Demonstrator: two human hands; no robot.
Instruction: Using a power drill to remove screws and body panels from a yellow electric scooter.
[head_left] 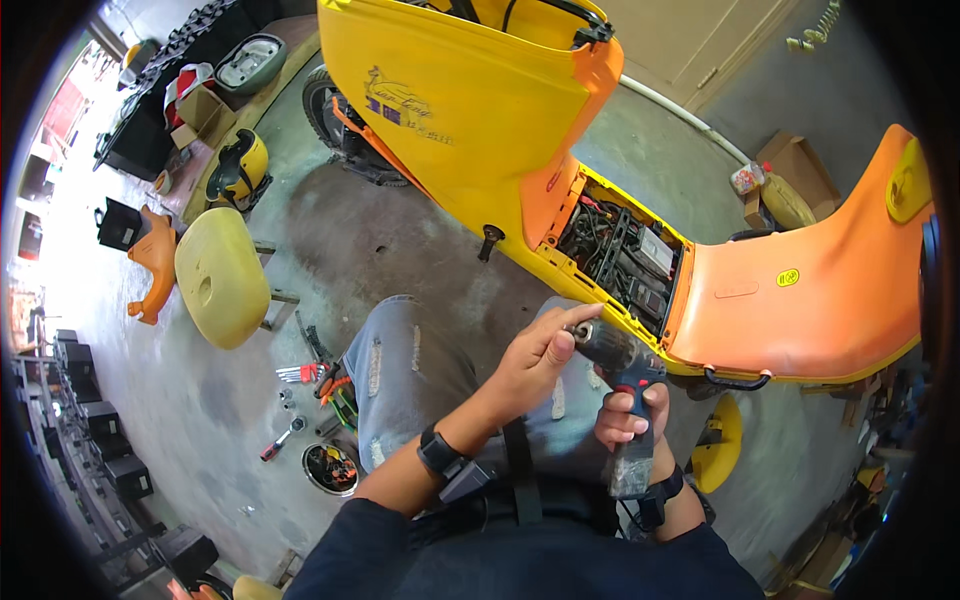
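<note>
My right hand (632, 420) is wrapped around the grip of a dark cordless drill (628, 378), its chuck pointing up and left. At the tip of the chuck, my left hand (538, 358) has its thumb and index finger close together. Whatever sits between those fingers is too small to make out. Just beyond the drill lies the open floor compartment (625, 255) of a yellow and orange scooter (560, 190), with wiring and dark electronic parts exposed inside.
Left of my knees lie a ratchet (283, 440), a red-handled set of keys (297, 374) and a round dish of small parts (330, 484). A pale yellow stool seat (222, 278), an orange panel (155, 265) and a yellow helmet (240, 170) are farther left. A yellow panel (722, 445) rests at right.
</note>
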